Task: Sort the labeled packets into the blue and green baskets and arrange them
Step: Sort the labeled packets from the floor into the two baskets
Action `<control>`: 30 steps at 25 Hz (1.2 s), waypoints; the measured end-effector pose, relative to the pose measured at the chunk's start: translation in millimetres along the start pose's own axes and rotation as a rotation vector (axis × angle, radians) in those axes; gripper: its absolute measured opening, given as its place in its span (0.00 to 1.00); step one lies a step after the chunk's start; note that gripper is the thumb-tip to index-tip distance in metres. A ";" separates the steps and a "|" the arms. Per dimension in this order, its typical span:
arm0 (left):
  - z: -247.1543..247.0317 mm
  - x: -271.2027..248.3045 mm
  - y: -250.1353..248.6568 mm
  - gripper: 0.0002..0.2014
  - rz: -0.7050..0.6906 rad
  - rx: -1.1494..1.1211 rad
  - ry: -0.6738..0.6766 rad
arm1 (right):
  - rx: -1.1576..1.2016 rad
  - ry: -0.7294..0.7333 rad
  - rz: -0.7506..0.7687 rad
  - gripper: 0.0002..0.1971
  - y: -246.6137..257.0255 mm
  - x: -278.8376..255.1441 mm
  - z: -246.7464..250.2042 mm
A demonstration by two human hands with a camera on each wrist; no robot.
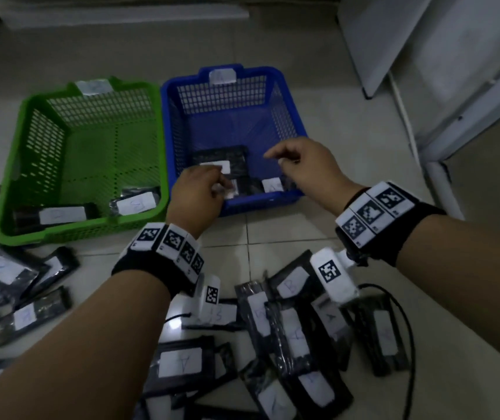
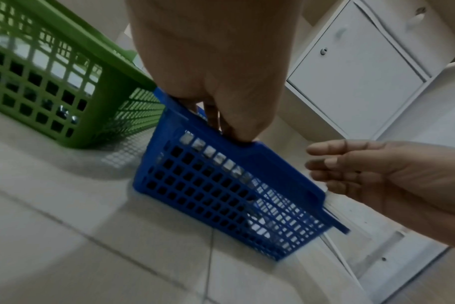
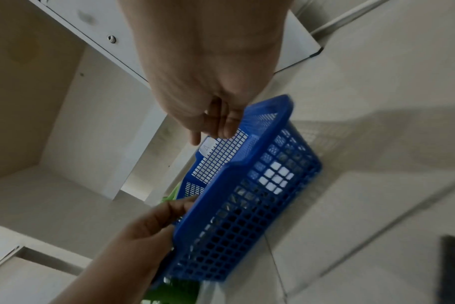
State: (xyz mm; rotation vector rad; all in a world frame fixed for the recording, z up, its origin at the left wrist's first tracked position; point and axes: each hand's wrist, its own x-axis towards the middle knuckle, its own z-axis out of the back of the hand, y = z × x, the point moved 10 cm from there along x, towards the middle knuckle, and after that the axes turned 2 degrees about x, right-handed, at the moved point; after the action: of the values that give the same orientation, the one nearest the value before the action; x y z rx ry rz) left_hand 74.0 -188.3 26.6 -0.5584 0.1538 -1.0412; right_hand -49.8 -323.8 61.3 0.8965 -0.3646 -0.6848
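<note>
Nearest me lies the loose heap of black labeled packets (image 1: 297,334), on the floor on my side of the blue basket (image 1: 291,122). Left of that basket stands the green basket (image 1: 15,165) with two packets inside. I judge the packets light, flat, slick in their wrapping and a bit floppy; I'd take one by a short edge, clear of the label. My left hand (image 1: 195,197) hangs over the blue basket's near rim, fingers curled down toward the packets inside (image 1: 227,165); whether they pinch one I cannot tell. My right hand (image 1: 306,168) hovers right of it, fingers loosely bent, holding nothing.
</note>
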 end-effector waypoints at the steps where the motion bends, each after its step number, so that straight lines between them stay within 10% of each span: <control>1: 2.9 -6.1 -11.1 0.12 -0.035 0.004 -0.062 | 0.003 -0.063 0.025 0.12 0.0 -15.4 13.0; 5: 10.2 -53.2 -59.1 0.09 -0.182 -0.041 -0.197 | -0.042 -0.082 -0.002 0.11 -21.3 -77.9 24.8; 10: -85.5 -109.7 -43.2 0.26 -0.020 -0.035 0.594 | -0.445 0.496 -0.136 0.20 -85.0 -131.2 -37.5; 13: -101.0 -126.9 -35.2 0.34 0.028 0.019 0.721 | -0.643 0.612 -0.103 0.31 -94.9 -140.7 -53.4; 20: -78.1 -116.2 -17.1 0.09 0.284 -0.267 0.572 | -0.464 0.587 -0.206 0.14 -89.9 -124.1 -44.8; 30: 8.2 -57.5 -16.4 0.09 0.344 -0.899 0.097 | 0.162 0.223 -0.143 0.07 -29.9 -74.2 9.1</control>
State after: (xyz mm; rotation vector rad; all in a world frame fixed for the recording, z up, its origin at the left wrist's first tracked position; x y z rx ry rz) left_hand 35.2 -142.6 34.0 -1.2391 0.7984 -0.6202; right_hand -120.9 -291.6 41.5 1.1493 -0.1588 -0.6848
